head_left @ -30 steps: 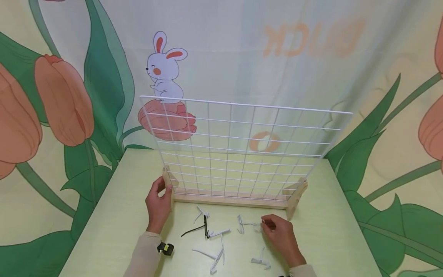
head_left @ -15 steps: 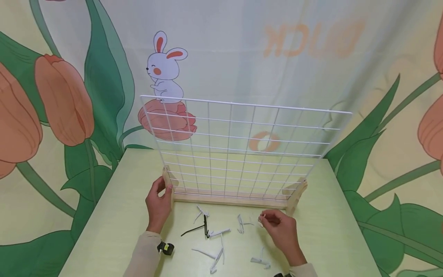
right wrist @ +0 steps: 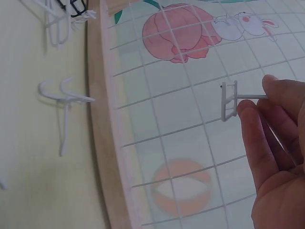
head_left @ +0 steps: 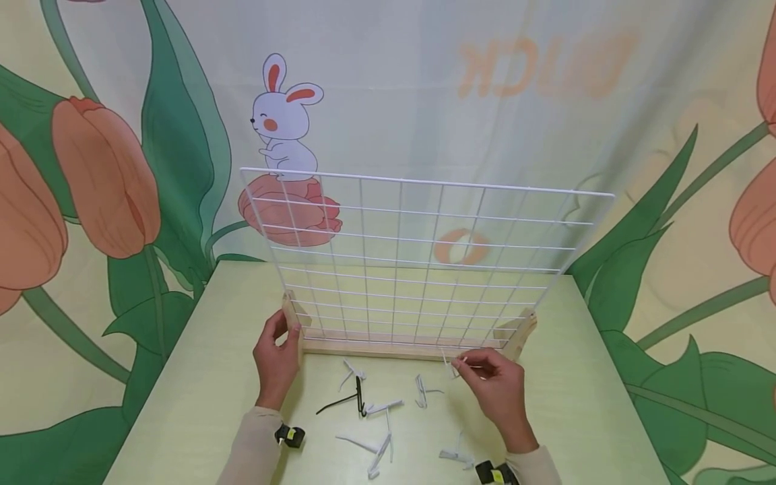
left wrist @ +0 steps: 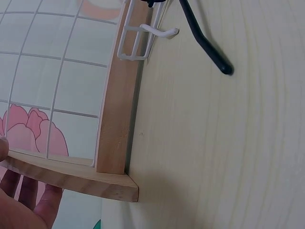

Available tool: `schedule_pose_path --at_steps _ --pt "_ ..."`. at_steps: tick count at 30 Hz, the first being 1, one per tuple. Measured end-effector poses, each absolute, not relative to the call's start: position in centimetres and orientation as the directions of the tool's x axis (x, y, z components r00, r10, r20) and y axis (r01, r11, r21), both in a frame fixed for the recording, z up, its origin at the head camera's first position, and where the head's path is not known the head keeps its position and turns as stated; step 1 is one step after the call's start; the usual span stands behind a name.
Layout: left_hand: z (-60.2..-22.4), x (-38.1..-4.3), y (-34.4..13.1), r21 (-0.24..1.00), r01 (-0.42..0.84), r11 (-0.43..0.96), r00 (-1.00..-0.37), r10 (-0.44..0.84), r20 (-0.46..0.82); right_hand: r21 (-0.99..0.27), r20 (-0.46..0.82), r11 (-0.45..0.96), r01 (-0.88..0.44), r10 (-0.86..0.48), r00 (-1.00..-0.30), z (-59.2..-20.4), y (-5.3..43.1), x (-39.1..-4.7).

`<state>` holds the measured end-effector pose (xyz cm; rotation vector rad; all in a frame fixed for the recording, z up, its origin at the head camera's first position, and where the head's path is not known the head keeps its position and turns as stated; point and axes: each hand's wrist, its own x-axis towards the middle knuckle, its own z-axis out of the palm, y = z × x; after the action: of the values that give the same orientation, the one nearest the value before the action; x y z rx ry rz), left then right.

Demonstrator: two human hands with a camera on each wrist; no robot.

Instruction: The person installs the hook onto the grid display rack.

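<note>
A white wire grid panel stands upright on a wooden base with a foot at each end. My left hand grips the left wooden foot, thumb on one side and fingers on the other. My right hand pinches a white wire hook by its prong, between thumb and fingers. In the right wrist view, the hook's flat frame points toward the grid and overlaps it. In the head view, it is just in front of the base, right of the middle.
On the table before the base lie a black hook and several white hooks, among them one right of centre and one near the front right. A printed curtain hangs behind the table.
My right hand has lifted the white hook from among the others and carried it forward, closer to the grid's base. My left hand keeps its grip on the foot.
</note>
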<state>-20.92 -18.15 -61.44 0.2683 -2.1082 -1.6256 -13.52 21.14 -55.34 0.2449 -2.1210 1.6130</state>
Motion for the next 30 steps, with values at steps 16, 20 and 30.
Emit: schedule_pose_path --at_steps 16,20,30 --pt "-61.6 -20.8 -18.1 0.950 0.119 0.289 -0.875 -0.421 0.237 -0.716 0.680 0.315 -0.623 0.115 -0.724 -48.8 22.4 -14.7" --pt "-61.6 -20.8 -18.0 0.946 0.133 0.294 -0.873 -0.418 0.253 -0.668 0.733 0.309 -0.677 0.113 -0.671 -47.6 22.7 -15.1" --pt "-61.9 -20.8 -18.2 0.946 0.130 0.297 -0.867 -0.430 0.254 -0.574 0.815 0.302 -0.761 0.124 -0.566 -44.8 23.3 -15.9"
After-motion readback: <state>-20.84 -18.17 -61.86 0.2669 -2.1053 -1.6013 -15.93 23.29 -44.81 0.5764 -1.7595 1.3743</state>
